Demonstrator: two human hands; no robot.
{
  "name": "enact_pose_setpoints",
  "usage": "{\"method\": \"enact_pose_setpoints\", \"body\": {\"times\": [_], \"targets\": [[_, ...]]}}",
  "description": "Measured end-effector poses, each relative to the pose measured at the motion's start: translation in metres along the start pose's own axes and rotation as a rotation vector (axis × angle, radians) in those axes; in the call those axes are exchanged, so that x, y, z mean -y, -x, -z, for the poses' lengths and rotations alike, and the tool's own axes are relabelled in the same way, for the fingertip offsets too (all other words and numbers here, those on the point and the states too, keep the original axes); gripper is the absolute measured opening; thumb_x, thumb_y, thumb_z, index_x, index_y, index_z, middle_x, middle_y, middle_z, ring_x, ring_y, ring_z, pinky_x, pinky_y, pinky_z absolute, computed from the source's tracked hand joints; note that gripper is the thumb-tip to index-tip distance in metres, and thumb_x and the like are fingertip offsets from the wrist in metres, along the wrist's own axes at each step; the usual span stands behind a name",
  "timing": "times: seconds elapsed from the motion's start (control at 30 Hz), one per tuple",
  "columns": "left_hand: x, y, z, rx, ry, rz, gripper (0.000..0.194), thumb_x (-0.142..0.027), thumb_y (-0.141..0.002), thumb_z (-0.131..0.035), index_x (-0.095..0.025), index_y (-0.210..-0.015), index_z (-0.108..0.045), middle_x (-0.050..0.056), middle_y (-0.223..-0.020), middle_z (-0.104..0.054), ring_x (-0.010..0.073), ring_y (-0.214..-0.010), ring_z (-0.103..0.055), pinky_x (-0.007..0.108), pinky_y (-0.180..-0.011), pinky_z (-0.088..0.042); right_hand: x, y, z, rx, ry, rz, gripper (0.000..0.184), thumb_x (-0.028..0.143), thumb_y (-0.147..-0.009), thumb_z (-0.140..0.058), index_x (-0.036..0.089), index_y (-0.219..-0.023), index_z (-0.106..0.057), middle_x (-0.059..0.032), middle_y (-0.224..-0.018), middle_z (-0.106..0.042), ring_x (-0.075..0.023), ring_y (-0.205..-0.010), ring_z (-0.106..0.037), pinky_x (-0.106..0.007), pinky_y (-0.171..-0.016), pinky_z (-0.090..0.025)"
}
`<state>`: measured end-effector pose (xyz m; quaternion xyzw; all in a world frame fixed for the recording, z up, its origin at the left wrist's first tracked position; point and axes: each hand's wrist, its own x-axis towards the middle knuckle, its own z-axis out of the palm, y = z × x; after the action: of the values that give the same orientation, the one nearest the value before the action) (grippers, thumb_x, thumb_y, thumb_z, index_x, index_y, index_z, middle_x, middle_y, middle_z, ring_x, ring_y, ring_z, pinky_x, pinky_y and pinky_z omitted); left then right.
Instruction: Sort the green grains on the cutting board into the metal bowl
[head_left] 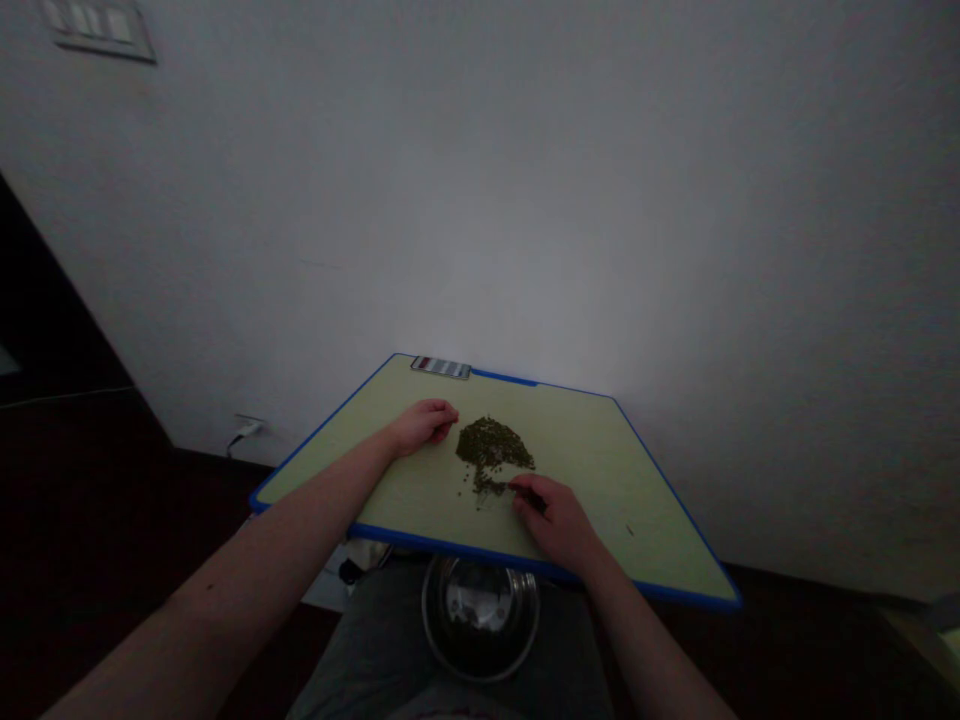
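A pile of small dark green-brown grains (491, 441), which look like mung beans, lies on a pale yellow-green board (600, 480) with a blue edge. Left of the pile is my left hand (426, 427), its fingers curled and thumb pressed in; anything between the fingertips is too small to see. My right hand (553, 515) rests on the board at the near side, fingers closed at a thinner scatter of grains (489, 486). Something thin and dark shows at its fingertips, but I cannot make out what it is.
A shiny metal bowl (481, 665) sits on my lap, below the board's front edge. A phone (441, 368) lies at the board's far edge, by the wall (525, 200). A small dark sliver (629, 530) lies on the right. A plug (247, 429) sits low on the left wall.
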<state>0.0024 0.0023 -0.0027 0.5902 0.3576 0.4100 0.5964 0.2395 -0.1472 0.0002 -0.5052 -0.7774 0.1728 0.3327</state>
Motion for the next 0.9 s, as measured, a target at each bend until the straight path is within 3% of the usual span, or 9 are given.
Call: {"method": "enact_pose_setpoints", "body": {"times": [0.3, 0.9], "targets": [[0.0056, -0.0031, 0.0033, 0.009, 0.016, -0.005, 0.019, -0.031, -0.067, -0.061, -0.014, -0.067, -0.052, -0.004, -0.048, -0.045, 0.0052, -0.039, -0.039, 0.019, -0.038, -0.026, -0.0023, 0.0012, -0.0009, 0.014, -0.013, -0.003, 0.026, 0.020, -0.077, -0.051, 0.020, -0.101, -0.061, -0.0059, -0.095, -0.064, -0.0183, -0.085, -0.057, -0.034, -0.080, -0.044], [0.0002, -0.0001, -0.0002, -0.003, -0.015, -0.005, 0.018, -0.031, -0.067, -0.059, -0.014, -0.067, -0.051, -0.005, -0.045, -0.044, 0.0054, -0.038, -0.038, 0.020, -0.038, -0.025, 0.0067, 0.0055, 0.0044, 0.111, -0.070, 0.062, 0.023, 0.013, -0.074, -0.052, 0.017, -0.094, -0.062, -0.0043, -0.085, -0.064, -0.0149, -0.075, -0.058, -0.027, -0.070, -0.046]]}}
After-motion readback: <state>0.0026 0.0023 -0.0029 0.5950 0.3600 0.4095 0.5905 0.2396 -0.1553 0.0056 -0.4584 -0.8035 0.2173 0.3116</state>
